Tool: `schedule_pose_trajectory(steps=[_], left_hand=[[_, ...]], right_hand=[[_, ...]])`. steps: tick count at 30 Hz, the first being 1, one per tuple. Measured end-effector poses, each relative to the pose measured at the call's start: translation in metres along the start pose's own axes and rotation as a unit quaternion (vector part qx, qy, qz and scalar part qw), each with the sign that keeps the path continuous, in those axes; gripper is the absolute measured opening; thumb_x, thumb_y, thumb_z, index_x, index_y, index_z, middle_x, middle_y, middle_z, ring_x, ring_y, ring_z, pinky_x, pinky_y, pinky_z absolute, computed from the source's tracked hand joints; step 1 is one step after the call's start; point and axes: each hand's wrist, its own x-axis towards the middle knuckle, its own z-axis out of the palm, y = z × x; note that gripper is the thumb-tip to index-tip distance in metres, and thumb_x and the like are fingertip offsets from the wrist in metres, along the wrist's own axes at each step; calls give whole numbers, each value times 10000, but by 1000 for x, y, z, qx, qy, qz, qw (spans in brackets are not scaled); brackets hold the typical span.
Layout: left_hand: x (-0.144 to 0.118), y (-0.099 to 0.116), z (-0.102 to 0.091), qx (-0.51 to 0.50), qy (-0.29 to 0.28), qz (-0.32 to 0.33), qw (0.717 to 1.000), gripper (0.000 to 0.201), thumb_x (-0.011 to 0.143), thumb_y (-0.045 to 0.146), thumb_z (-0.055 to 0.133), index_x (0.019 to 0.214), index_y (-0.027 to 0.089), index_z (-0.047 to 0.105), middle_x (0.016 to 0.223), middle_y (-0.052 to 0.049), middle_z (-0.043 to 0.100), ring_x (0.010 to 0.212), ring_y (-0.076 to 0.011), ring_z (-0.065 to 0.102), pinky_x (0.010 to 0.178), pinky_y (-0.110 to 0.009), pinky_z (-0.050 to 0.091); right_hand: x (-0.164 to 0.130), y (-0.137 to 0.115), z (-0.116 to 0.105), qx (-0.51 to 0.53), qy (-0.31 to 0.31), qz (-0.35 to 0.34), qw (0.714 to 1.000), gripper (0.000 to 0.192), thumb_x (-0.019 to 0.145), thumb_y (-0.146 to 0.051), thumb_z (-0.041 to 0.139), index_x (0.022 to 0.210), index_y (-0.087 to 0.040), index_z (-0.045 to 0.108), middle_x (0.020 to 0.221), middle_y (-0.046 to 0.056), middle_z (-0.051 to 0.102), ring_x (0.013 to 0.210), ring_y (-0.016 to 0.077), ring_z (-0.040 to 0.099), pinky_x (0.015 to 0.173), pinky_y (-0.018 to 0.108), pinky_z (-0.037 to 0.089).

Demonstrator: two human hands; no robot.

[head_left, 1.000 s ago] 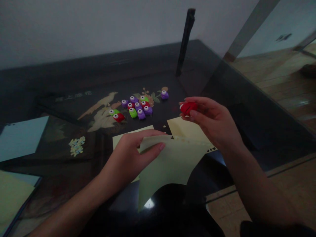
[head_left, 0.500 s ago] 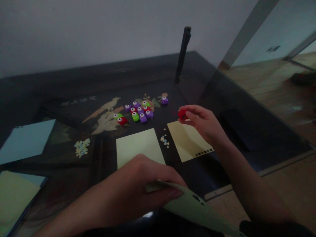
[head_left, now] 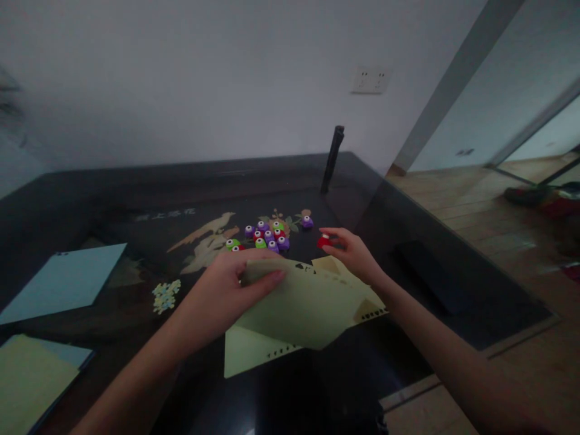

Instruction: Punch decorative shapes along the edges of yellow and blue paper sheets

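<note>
Pinched in my left hand (head_left: 235,284) is a pale yellow sheet of paper (head_left: 299,308) with small cut-out holes along its upper edge. This sheet hangs over two more yellow sheets: a left one (head_left: 244,356) with a row of punched shapes and a right one (head_left: 327,263), mostly covered. My right hand (head_left: 356,257) grips a small red craft paper punch (head_left: 323,241) with a white top, just beyond the held paper. Farther back, several purple, green and red paper punches (head_left: 268,236) lie clustered, and one purple punch (head_left: 307,222) stands apart.
Tiny paper cut-outs (head_left: 166,296) form a pile on the dark glossy table (head_left: 203,181). At left lie a blue sheet (head_left: 63,281) and a yellow stack (head_left: 36,380). A black post (head_left: 332,160) rises at the back. A flat dark object (head_left: 426,275) lies at right.
My left hand has raised the yellow sheet up and forward over the other sheets, hiding the loose cut-outs between them. The right hand still holds the red punch, now turned. The view has tilted up.
</note>
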Motion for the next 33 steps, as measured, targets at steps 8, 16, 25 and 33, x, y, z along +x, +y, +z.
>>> schedule_pose_trajectory(steps=[8,16,25,33], left_hand=[[-1,-1,-5,50,36,33,998,148,841,226,576,873,214,720,805,-8,749,698,-152,688,635,-260,565],[-4,2,-7,64,61,48,995,137,856,204,581,885,223,713,835,3,759,721,-149,700,682,-266,572],[-13,0,8,191,178,265,928,162,875,157,594,1001,178,694,919,-39,769,813,-148,723,757,-239,562],[-37,18,19,250,161,363,883,288,979,181,414,1130,183,659,1123,-35,732,1035,-187,684,933,-348,544]], right_hand=[[35,11,16,-109,-26,-66,991,324,712,-82,654,1018,-177,699,1065,122,648,997,251,613,935,450,458],[38,1,3,-126,-39,-117,984,245,735,-97,655,953,-196,706,1073,94,669,1025,229,619,922,402,469],[-43,-119,-31,-112,192,-307,926,74,844,-171,643,883,-224,676,833,16,670,806,166,630,719,320,512],[-82,-135,-15,-224,185,-452,843,136,798,-125,693,911,-201,688,883,27,691,828,179,633,830,403,543]])
